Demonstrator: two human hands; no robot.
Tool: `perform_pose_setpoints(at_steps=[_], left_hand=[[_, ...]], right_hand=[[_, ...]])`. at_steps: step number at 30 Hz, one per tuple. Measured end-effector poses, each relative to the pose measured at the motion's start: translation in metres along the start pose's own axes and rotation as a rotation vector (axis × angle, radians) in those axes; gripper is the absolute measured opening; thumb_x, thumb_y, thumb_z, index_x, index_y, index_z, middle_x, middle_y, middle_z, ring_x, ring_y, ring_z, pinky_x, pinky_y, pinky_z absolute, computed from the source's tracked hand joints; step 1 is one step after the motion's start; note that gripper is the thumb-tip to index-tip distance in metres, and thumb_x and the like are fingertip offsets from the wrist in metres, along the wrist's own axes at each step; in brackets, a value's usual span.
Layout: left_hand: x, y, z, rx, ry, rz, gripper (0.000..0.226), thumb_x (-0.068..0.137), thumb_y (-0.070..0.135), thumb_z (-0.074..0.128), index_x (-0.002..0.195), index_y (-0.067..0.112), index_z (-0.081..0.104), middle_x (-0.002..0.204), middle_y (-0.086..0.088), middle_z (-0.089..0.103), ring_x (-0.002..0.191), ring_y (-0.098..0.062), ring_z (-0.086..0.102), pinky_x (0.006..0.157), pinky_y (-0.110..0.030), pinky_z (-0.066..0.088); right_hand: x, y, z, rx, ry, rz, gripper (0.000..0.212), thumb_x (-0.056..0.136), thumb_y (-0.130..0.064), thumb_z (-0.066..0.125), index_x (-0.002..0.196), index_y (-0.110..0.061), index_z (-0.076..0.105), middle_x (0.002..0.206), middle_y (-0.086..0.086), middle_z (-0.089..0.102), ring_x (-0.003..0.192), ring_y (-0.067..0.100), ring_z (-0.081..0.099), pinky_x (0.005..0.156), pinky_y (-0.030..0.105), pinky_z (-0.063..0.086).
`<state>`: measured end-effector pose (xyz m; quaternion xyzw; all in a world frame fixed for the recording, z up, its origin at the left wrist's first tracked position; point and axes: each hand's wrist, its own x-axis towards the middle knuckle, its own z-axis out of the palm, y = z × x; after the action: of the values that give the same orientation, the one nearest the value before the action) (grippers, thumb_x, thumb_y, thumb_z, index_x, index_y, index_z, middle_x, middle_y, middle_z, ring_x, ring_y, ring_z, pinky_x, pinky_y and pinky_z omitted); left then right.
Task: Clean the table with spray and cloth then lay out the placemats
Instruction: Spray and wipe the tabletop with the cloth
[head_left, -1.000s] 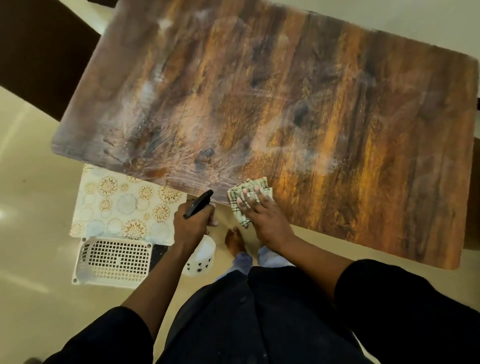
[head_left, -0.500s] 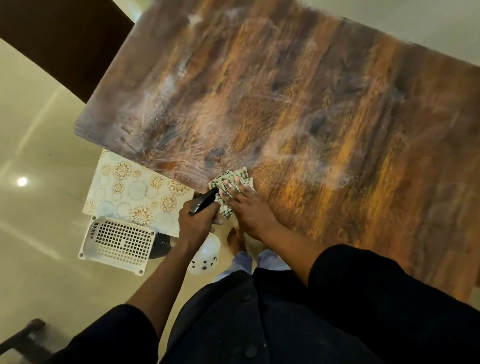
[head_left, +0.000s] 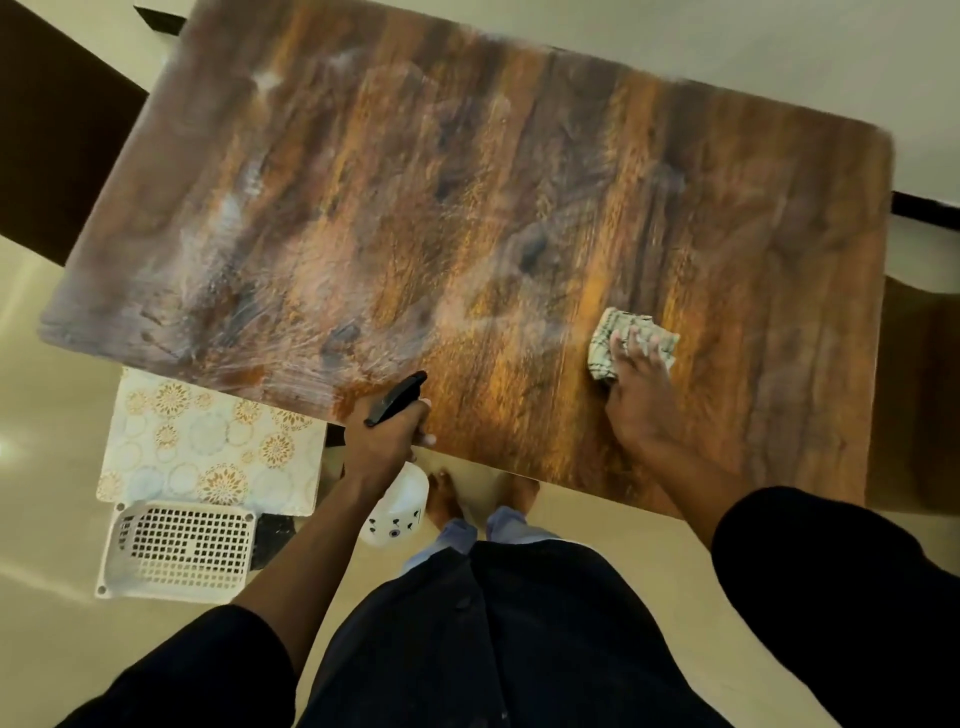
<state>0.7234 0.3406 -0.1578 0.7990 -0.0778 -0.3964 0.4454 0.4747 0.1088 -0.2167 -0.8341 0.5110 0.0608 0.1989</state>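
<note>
Our right hand (head_left: 641, 395) presses flat on the crumpled checked cloth (head_left: 618, 338) at the right of the streaky brown wood-grain table (head_left: 467, 208). Our left hand (head_left: 384, 441) grips the white spray bottle with black nozzle (head_left: 397, 499) at the near edge. Patterned placemats (head_left: 208, 441) lie below, beside a white lattice basket (head_left: 182, 545).

We're in a home, a dining area by the look of it: wood-grain table (head_left: 467, 234) on a glossy cream tiled floor (head_left: 47, 415). Patterned placemats (head_left: 208, 447) and a white plastic basket (head_left: 176, 551) lie beside bare feet (head_left: 447, 499).
</note>
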Motion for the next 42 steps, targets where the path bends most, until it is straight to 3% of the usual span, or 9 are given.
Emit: perform_pose_setpoints(at_steps=[7, 15, 19, 22, 25, 30, 34, 38, 42], left_hand=[[-0.006, 0.001, 0.014, -0.023, 0.014, -0.019, 0.026, 0.101, 0.017, 0.077, 0.098, -0.008, 0.071, 0.072, -0.013, 0.071, 0.074, -0.037, 0.081, 0.052, -0.031, 0.053], [-0.024, -0.001, 0.017, 0.003, 0.054, 0.004, 0.033, 0.097, 0.019, 0.076, 0.079, -0.008, 0.070, 0.072, -0.027, 0.071, 0.075, -0.043, 0.080, 0.064, -0.039, 0.054], [-0.026, 0.002, 0.016, 0.017, 0.092, 0.009, 0.032, 0.096, 0.015, 0.071, 0.078, -0.011, 0.069, 0.073, -0.030, 0.073, 0.073, -0.040, 0.080, 0.062, -0.037, 0.053], [-0.023, 0.006, 0.014, -0.007, 0.118, 0.001, 0.029, 0.101, 0.014, 0.073, 0.083, -0.009, 0.071, 0.072, -0.027, 0.071, 0.073, -0.039, 0.081, 0.058, -0.032, 0.054], [-0.022, 0.016, 0.010, -0.059, 0.114, 0.002, 0.021, 0.087, 0.029, 0.074, 0.083, 0.008, 0.075, 0.069, -0.018, 0.070, 0.073, -0.038, 0.081, 0.053, -0.029, 0.053], [-0.011, 0.016, 0.000, -0.091, 0.107, -0.019, 0.042, 0.083, 0.029, 0.075, 0.096, -0.010, 0.075, 0.070, -0.018, 0.069, 0.070, -0.036, 0.081, 0.055, -0.030, 0.051], [-0.004, 0.013, -0.012, -0.094, 0.123, -0.044, 0.011, 0.095, 0.018, 0.077, 0.088, 0.009, 0.079, 0.070, -0.015, 0.073, 0.072, -0.038, 0.081, 0.048, -0.025, 0.049], [0.004, 0.009, -0.030, -0.098, 0.136, -0.072, 0.027, 0.081, 0.034, 0.077, 0.079, 0.008, 0.075, 0.071, -0.015, 0.073, 0.073, -0.038, 0.082, 0.058, -0.029, 0.050], [0.013, 0.002, -0.055, -0.106, 0.157, -0.084, 0.029, 0.090, 0.026, 0.080, 0.081, -0.002, 0.074, 0.070, -0.014, 0.073, 0.076, -0.040, 0.082, 0.055, -0.029, 0.051]], right_hand=[[0.005, -0.034, 0.007, 0.040, 0.015, 0.077, 0.065, 0.102, -0.018, 0.048, 0.162, -0.021, 0.022, 0.169, 0.009, 0.020, 0.156, 0.036, 0.005, 0.127, 0.045, 0.010], [-0.022, -0.134, 0.046, 0.016, -0.211, -0.655, 0.066, 0.098, -0.016, 0.054, 0.159, -0.026, 0.032, 0.170, 0.003, 0.015, 0.157, 0.034, 0.003, 0.125, 0.050, 0.015], [-0.017, -0.138, 0.059, -0.057, -0.295, -0.818, 0.067, 0.101, -0.015, 0.055, 0.160, -0.030, 0.027, 0.170, -0.003, 0.013, 0.158, 0.028, 0.004, 0.124, 0.046, 0.017], [0.003, -0.125, 0.046, -0.076, -0.263, -0.777, 0.072, 0.098, -0.009, 0.054, 0.159, -0.034, 0.027, 0.169, -0.006, 0.017, 0.158, 0.025, 0.006, 0.123, 0.052, 0.024], [0.026, -0.107, 0.023, -0.063, -0.144, -0.584, 0.074, 0.099, -0.008, 0.052, 0.160, -0.034, 0.018, 0.168, -0.008, 0.006, 0.158, 0.025, -0.001, 0.126, 0.050, 0.013], [0.063, -0.076, 0.005, -0.006, -0.031, -0.249, 0.073, 0.102, -0.001, 0.042, 0.161, -0.033, 0.014, 0.170, -0.006, 0.005, 0.157, 0.025, -0.002, 0.127, 0.048, 0.011], [0.056, -0.091, 0.007, 0.045, -0.036, -0.134, 0.071, 0.102, -0.009, 0.049, 0.162, -0.029, 0.016, 0.170, -0.003, 0.006, 0.157, 0.028, -0.004, 0.126, 0.044, 0.006], [0.036, -0.133, 0.030, 0.035, -0.022, -0.206, 0.072, 0.101, -0.004, 0.046, 0.161, -0.033, 0.017, 0.169, -0.002, 0.011, 0.157, 0.030, -0.004, 0.128, 0.049, 0.010], [0.003, -0.184, 0.057, 0.049, -0.111, -0.508, 0.074, 0.093, -0.003, 0.055, 0.159, -0.028, 0.031, 0.168, 0.001, 0.016, 0.156, 0.033, 0.000, 0.126, 0.052, 0.015]])
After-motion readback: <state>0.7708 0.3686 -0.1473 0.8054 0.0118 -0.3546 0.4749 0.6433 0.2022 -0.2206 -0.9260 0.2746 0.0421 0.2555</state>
